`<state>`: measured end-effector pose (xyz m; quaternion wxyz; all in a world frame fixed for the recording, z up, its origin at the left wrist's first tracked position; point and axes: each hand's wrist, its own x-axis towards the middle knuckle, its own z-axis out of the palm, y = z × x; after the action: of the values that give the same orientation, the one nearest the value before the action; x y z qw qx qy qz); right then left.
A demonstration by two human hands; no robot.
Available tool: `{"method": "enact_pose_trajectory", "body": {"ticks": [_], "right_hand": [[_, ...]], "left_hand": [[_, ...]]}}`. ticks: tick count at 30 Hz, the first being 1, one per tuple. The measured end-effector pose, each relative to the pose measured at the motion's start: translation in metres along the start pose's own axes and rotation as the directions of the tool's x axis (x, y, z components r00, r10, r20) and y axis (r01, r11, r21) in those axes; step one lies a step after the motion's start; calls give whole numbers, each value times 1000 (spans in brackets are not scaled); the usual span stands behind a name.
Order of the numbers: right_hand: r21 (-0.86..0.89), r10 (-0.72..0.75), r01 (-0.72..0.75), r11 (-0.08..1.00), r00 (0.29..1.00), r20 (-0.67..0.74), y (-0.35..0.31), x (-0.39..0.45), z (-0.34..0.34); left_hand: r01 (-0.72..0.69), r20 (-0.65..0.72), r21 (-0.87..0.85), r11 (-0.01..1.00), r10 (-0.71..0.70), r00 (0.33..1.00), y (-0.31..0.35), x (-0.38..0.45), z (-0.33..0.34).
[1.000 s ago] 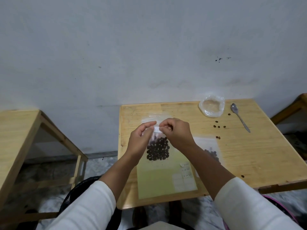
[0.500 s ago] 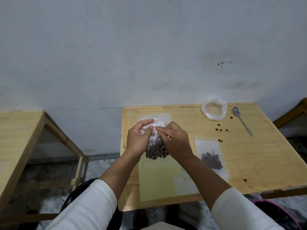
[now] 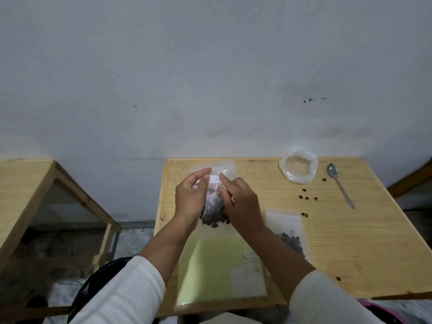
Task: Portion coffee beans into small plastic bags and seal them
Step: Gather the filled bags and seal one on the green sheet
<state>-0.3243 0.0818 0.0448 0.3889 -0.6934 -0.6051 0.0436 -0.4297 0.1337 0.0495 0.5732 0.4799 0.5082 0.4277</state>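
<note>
A small clear plastic bag (image 3: 214,212) with dark coffee beans in its lower part hangs above the wooden table (image 3: 350,242). My left hand (image 3: 190,197) pinches its top at the left, and my right hand (image 3: 240,204) pinches it at the right, next to a white label strip (image 3: 215,179). A second small bag (image 3: 288,230) with beans lies flat on the table to the right of my right forearm, partly hidden by it. A large clear bag with a pale green sheet (image 3: 215,270) lies under my arms.
A crumpled clear plastic bag (image 3: 298,168) sits open at the back right, with a metal spoon (image 3: 340,184) beside it. Several loose beans (image 3: 307,198) are scattered near them. Another wooden table (image 3: 21,183) stands at the left. A wall rises right behind the table.
My hands stayed on the bag's top and shifted slightly; the bag now hangs more upright, with the white label showing between my fingertips. The camera tilted a little.
</note>
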Motion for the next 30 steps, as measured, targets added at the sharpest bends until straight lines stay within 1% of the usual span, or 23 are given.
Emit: {"method": "enact_pose_trajectory", "body": {"ticks": [3, 5, 9, 14, 16, 18, 20, 22, 24, 27, 30], "right_hand": [[-32, -51, 53, 998, 997, 63, 11, 4, -3], [-36, -61, 63, 997, 995, 76, 20, 8, -4], [-1, 0, 0, 1000, 998, 62, 39, 17, 0], [160, 51, -53, 986, 999, 15, 65, 23, 6], [187, 111, -123, 975, 991, 72, 74, 22, 9], [220, 177, -214, 952, 968, 175, 83, 22, 12], [279, 259, -328, 903, 931, 257, 89, 25, 15], [307, 355, -433, 847, 892, 278, 94, 29, 18], [317, 442, -517, 795, 852, 280, 100, 31, 23], [281, 526, -600, 749, 796, 299, 109, 32, 32], [196, 553, -626, 755, 768, 324, 113, 27, 42]], "left_hand": [[68, 14, -65, 996, -67, 998, -2, 5, 7], [67, 15, -58, 996, -66, 998, -3, 10, 13], [51, -14, -22, 998, -52, 999, -9, 23, 22], [68, -63, 5, 998, -67, 996, -18, 42, 27], [76, -88, 7, 997, -75, 993, -21, 52, 27], [85, -86, 26, 996, -83, 993, -24, 63, 27], [100, -56, 76, 992, -96, 994, -27, 70, 29], [103, -17, 157, 982, -102, 995, -34, 74, 30], [107, -8, 265, 958, -109, 994, -44, 75, 31], [169, -44, 368, 914, -165, 985, -57, 72, 32], [125, -43, 549, 827, -121, 992, -69, 71, 31]]}}
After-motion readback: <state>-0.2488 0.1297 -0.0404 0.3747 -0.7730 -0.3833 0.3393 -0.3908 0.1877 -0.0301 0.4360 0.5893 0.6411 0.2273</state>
